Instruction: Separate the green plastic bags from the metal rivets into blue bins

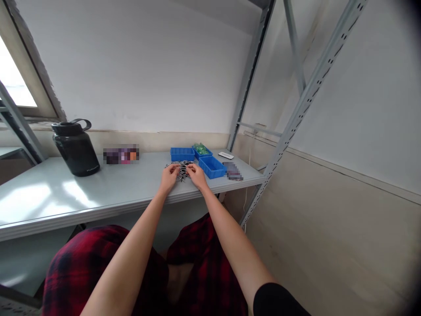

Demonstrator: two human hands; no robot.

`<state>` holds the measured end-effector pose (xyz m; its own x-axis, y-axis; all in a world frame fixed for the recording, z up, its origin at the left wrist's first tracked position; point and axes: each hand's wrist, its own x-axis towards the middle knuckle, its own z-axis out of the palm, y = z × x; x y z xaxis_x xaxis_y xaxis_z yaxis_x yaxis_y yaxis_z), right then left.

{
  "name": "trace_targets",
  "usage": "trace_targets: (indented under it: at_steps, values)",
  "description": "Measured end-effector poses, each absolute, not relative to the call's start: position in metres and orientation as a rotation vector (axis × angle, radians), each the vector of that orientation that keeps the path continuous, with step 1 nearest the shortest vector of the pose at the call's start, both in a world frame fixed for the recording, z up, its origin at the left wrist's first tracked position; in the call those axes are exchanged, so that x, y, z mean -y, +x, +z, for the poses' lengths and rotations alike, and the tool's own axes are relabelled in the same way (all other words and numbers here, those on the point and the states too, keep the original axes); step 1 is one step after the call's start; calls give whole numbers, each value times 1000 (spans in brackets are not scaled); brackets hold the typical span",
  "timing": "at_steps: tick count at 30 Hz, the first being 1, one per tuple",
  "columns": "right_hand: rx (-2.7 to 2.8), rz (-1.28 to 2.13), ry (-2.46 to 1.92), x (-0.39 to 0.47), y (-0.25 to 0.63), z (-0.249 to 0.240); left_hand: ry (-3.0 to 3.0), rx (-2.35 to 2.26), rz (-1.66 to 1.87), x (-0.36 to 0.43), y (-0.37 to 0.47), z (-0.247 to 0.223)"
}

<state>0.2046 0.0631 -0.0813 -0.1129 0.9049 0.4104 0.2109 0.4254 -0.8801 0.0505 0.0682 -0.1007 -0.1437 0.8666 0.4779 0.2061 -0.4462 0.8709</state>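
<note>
A heap of small thin black and silver pieces (182, 174) lies near the front edge of the grey table; their kind is too small to make out. My left hand (169, 177) is at the heap's left side, fingers drawn together in a pinch. From the right, my right hand (197, 175) reaches in with thumb and fingers also pinched. Whatever sits between the fingertips of either hand is too small to name. Just right of my right hand stands a blue bin (212, 167), and behind the heap is another blue bin (182, 154).
A third blue bin (197, 154) holds green pieces (201, 149). Right of the bins lie a white flat object (226, 155) and a blurred flat item (233, 171). A dark water bottle (76, 151) and a blurred package (121, 154) stand left. Metal shelf posts (296, 123) rise at right.
</note>
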Motion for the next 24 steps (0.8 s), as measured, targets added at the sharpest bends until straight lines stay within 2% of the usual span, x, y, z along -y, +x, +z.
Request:
trace_targets:
  at_steps: [8,15,24]
  values:
    - [1699,717,-1011,-62,202,-82,1548,-1268,1639,-62,52,-95]
    - [1725,405,-1055,-62,220,-64,1543,-1279,1623,-64,53,-97]
    - [1825,1,-1681,-90,304,-4,1526,-1247,1598,-67,54,-102]
